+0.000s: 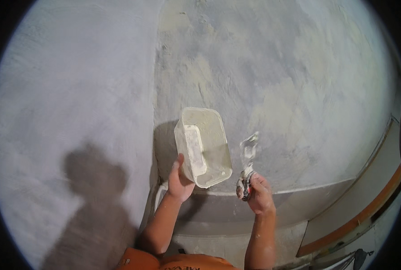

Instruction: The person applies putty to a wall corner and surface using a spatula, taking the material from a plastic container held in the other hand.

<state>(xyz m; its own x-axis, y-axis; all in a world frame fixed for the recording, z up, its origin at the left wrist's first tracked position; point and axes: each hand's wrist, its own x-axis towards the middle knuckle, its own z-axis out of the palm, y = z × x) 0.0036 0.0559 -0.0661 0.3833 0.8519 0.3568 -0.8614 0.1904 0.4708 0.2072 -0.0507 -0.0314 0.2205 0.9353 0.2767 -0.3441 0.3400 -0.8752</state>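
Note:
My left hand (180, 182) grips a clear, rectangular plastic tub (215, 135) by its left side, thumb up along the wall. The tub is tilted so that its open top faces me, and whitish residue coats its inside and bottom. In my right hand (260, 193) is a putty knife (249, 153), held upright by its dark handle. Pale filler smears cover its blade and neck. The knife stands to the right of the tub, apart from it. Both hands are in front of a patchy plastered wall (281, 90).
A smoother grey wall (74, 81) meets the patchy one at a corner on the left; a shadow falls on it. Below my hands runs a grey ledge (227, 207). At the lower right is a panel with an orange-brown edge (358, 216), with a dark object (360, 258) beneath.

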